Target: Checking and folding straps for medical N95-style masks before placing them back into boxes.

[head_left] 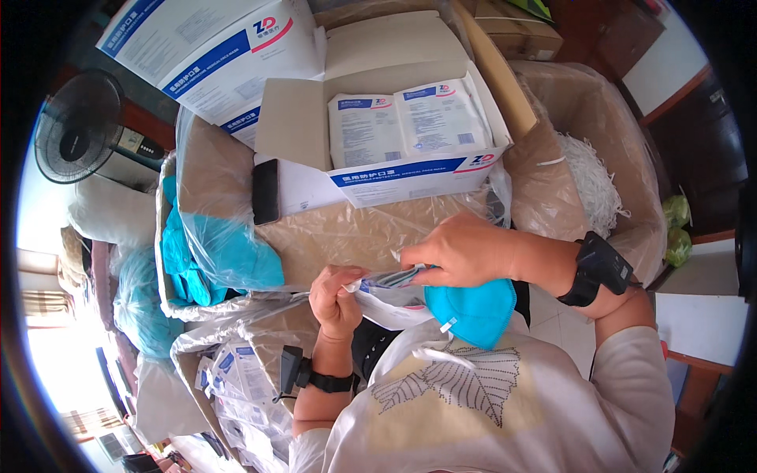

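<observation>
Down in front of the chest, two bare hands are busy with a white, flat, film-like packet (392, 310) and a bright teal, cup-shaped fabric mask (473, 311). The left hand (335, 298) has its grip curled snug around the packet's left end. The right hand (465, 248) is over the packet's other side, thumb and fingers narrow, mask right below it; honestly can't tell what that grip is pinching, if anything. The mask sits at the packet's right end, bulging side showing, just in front of the pale printed shirt (473, 386).

Beyond the hands there's a brown cardboard surface under clear plastic (339, 244), and on it a white cardboard box with a blue stripe (410, 185), flaps up, two stacks of white-and-blue packets (365, 130) side by side inside. A black slab phone (266, 193) lies just left of it. Far left is a heap of teal fabric pieces (185, 268) under plastic, and nearer the person, a plastic-lined bin holds loose printed packets (240, 374). White stringy strips (591, 177) fill another lined carton off to the right.
</observation>
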Tool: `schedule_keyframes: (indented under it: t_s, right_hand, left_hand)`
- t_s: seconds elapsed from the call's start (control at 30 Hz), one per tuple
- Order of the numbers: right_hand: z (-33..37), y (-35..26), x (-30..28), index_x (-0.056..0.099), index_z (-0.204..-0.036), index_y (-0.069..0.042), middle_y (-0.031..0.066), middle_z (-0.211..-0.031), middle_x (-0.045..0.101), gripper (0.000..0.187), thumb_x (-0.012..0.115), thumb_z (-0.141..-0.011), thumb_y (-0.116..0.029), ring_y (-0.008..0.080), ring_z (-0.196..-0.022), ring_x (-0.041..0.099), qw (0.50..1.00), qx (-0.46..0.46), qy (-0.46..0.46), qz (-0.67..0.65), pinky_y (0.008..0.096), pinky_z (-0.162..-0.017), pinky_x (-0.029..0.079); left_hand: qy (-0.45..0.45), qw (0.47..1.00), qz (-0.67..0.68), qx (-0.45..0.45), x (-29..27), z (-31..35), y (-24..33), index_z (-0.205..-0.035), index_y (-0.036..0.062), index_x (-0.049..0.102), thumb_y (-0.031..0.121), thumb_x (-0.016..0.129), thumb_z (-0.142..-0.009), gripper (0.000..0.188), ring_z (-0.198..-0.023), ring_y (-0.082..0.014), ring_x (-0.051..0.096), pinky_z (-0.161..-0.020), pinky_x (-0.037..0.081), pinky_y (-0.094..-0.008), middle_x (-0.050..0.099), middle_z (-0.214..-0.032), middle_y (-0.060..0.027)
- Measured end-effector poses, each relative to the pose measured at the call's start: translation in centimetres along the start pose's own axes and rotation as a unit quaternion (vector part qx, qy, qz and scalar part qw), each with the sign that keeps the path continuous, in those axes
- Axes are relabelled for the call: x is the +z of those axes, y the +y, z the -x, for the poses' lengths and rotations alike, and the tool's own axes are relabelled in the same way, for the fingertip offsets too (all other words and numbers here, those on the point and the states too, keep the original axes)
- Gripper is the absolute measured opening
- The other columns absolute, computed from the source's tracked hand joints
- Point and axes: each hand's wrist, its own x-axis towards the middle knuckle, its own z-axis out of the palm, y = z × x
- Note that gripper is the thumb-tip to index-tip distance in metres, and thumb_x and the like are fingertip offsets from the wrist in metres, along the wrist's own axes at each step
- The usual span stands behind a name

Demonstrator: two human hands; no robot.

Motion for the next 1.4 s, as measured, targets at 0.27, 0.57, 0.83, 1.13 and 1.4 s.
schedule_keyframes:
  t_s: [0.27, 0.57, 0.83, 1.13, 1.4]
  right_hand:
    - [-1.0, 0.2, 2.0, 0.057, -0.087, -0.007, 0.0056, -0.081, 0.058, 0.017, 0.063, -0.078, -0.02, 0.0165, -0.074, 0.057, 0.976, -0.022, 0.059, -0.208, 0.0276, -0.063, 0.043]
    - [-2.8, 0.0, 3.9, 0.062, -0.09, -0.002, 0.0036, -0.083, 0.06, 0.02, 0.06, -0.081, -0.019, 0.0118, -0.077, 0.056, 0.892, 0.135, -0.055, -0.427, 0.0247, -0.072, 0.044]
    - [-5.2, -2.0, 3.5, 0.064, -0.085, -0.005, 0.0106, -0.082, 0.058, 0.018, 0.057, -0.078, -0.019, 0.0288, -0.076, 0.057, 0.987, -0.002, -0.143, -0.068, 0.0353, -0.067, 0.045]
    - [-5.4, -2.5, 2.7, 0.058, -0.096, -0.001, 0.0047, -0.084, 0.057, 0.018, 0.051, -0.083, -0.012, 0.0122, -0.075, 0.053, 0.926, 0.069, 0.199, -0.313, 0.0249, -0.066, 0.043]
    - [0.9, 6.6, -2.2, 0.049, -0.114, 0.001, 0.0026, -0.092, 0.055, 0.035, 0.051, -0.087, -0.022, 0.0072, -0.073, 0.052, 0.774, 0.124, 0.321, -0.531, 0.0192, -0.063, 0.042]
  left_hand:
    - [0.047, 0.986, -0.069, -0.143, -0.7, 2.7, -0.9, -0.094, 0.0004, 0.05, 0.012, 0.038, -0.091, 0.017, -0.066, -0.0154, 0.058, -0.059, 0.047, -0.0255, 0.061, -0.08, -0.0125]
    - [0.064, 0.982, -0.125, -0.128, -2.4, 3.2, 0.7, -0.089, 0.0003, 0.053, 0.003, 0.037, -0.085, 0.017, -0.065, -0.0165, 0.06, -0.059, 0.046, -0.0254, 0.063, -0.075, -0.0107]
    - [0.007, 0.986, -0.094, -0.136, -2.7, 4.0, 1.4, -0.087, 0.0008, 0.057, -0.005, 0.05, -0.074, 0.016, -0.062, -0.0258, 0.06, -0.056, 0.048, -0.0286, 0.062, -0.076, -0.0132]
    - [0.257, 0.893, -0.17, -0.329, -9.0, 7.1, 1.4, -0.088, 0.0, 0.056, 0.012, 0.046, -0.09, 0.016, -0.065, -0.0073, 0.045, -0.059, 0.039, -0.0226, 0.053, -0.07, -0.0008]
    - [0.551, 0.676, -0.329, -0.363, -32.9, 23.4, 2.6, -0.089, -0.0024, 0.056, 0.027, 0.046, -0.09, 0.031, -0.07, -0.0158, 0.048, -0.067, 0.042, -0.0302, 0.055, -0.076, -0.0078]
